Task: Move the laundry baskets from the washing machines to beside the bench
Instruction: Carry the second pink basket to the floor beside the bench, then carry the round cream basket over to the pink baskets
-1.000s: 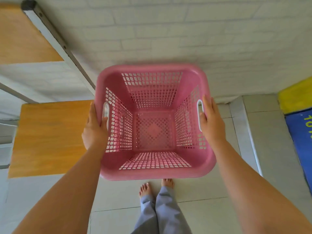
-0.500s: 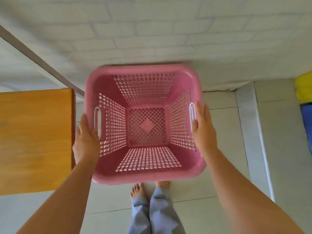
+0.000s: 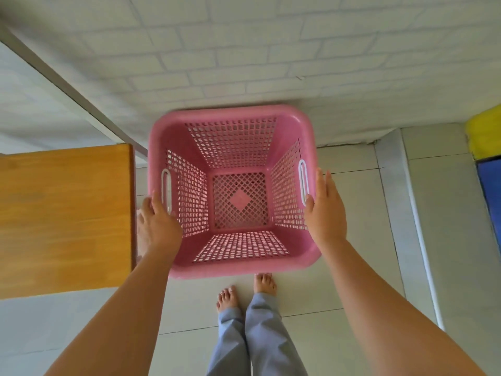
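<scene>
Laundry basket (image 3: pixel 233 267): pink, square-grid perforated walls, diamond lattice base, white handle slots. Desk (image 3: pixel 65 218) at 9 o'clock: orange-brown wood grain. Wall (image 3: pixel 244 50): white brick pattern. Floor (image 3: pixel 360 240): pale tiles. Trousers (image 3: pixel 257 337): grey-blue. Object at 3 o'clock (image 3: pixel 485 137): yellow over blue, possibly a mat.

Both ur arms stretched fwd and down. Left hand (image 3: pixel 157 229) is blurry, fingers loosely spread, not rly gripping. Right hand (image 3: pixel 324 210) is flat, fingers straight n together, palm facing inward. Bare feet (image 3: pixel 245 290) side by side below.
</scene>
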`<state>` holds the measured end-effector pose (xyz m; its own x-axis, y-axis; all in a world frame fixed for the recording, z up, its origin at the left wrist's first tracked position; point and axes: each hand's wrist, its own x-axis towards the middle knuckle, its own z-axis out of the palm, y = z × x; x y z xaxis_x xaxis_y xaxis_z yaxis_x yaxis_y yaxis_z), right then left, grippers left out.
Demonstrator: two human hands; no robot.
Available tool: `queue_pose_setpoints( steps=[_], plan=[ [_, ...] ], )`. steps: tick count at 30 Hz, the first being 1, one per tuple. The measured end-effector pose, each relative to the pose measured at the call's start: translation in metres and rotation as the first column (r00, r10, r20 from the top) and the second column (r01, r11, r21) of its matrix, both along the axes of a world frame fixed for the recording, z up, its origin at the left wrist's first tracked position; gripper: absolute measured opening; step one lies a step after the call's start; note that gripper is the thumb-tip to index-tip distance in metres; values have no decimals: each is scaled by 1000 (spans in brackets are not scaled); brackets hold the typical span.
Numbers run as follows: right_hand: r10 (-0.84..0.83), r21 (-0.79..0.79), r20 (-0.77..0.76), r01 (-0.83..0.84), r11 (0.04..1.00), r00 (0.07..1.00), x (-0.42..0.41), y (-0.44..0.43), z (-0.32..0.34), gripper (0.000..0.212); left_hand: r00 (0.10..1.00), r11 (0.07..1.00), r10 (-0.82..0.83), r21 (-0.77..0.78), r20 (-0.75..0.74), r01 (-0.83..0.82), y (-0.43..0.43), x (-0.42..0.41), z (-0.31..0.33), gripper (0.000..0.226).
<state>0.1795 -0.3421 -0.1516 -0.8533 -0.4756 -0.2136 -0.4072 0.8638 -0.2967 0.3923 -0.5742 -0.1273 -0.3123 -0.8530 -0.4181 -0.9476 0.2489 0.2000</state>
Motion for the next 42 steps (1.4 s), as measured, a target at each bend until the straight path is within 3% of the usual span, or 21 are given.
queue_pose_setpoints(
  steps=[8,13,19,25,27,28,35,42],
  plan=[
    [-26,-1,20,26,1000,999,53,53,91,54,967,968,-249,15,-48,250,66,-6,75,59],
    [-151,5,5,151,989,989,102,112,149,53,847,854,-519,-14,-114,521,118,0,129,57],
    [-355,33,-8,355,934,935,180,193,207,54,545,554,-833,-119,-97,824,189,9,183,56],
    [-620,13,-17,620,784,784,266,297,242,57,168,171,-985,-180,-30,969,286,17,215,52],
    [-704,1,-11,704,710,710,297,337,250,65,64,74,-996,-185,-60,980,330,22,222,49],
    [-759,9,-3,759,651,651,319,365,253,63,-22,-9,-997,-182,-68,983,363,28,227,50],
    [-926,36,15,925,378,377,429,504,264,54,-361,-341,-927,-174,-98,924,545,71,242,54],
    [-988,33,4,987,155,155,549,650,277,54,-561,-540,-816,-165,-138,825,735,143,242,52]
  ],
)
